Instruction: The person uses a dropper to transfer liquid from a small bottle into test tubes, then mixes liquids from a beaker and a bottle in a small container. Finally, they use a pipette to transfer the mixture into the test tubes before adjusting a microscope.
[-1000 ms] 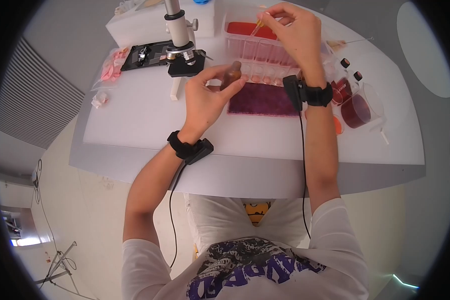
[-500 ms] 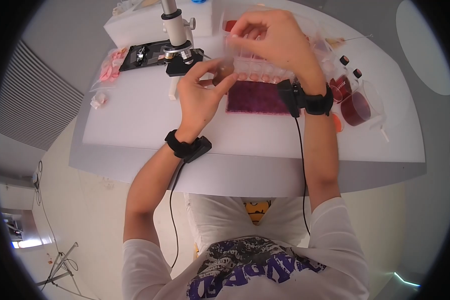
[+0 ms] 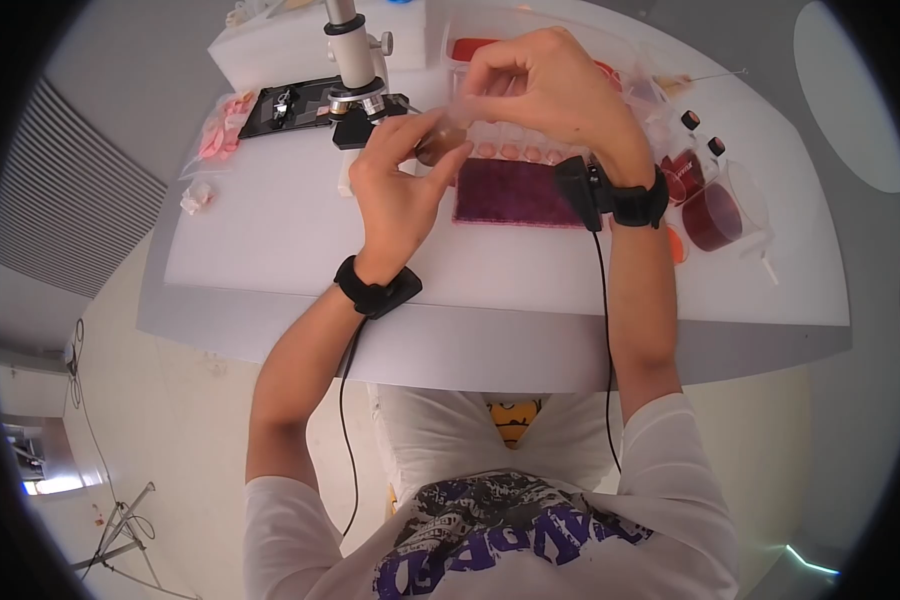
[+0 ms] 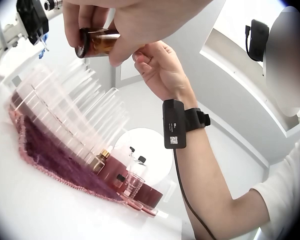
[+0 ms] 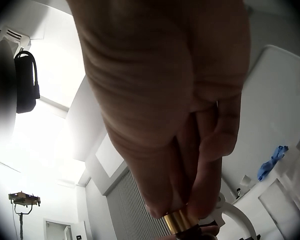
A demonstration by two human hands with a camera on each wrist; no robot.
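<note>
Gripping, upper centre of head view: left hand (image 3: 398,195), one amber bottle (image 3: 434,150); right hand (image 3: 560,92), one gold cap (image 5: 176,221). One microscope (image 3: 351,52), upper left; one purple cloth (image 3: 518,192), upper centre. White tabletop (image 3: 290,250); ribbed wall (image 3: 70,190), left.

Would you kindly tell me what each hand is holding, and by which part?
The left hand holds an amber bottle by its glass body; the right hand pinches the gold cap by its end away from the bottle.
</note>
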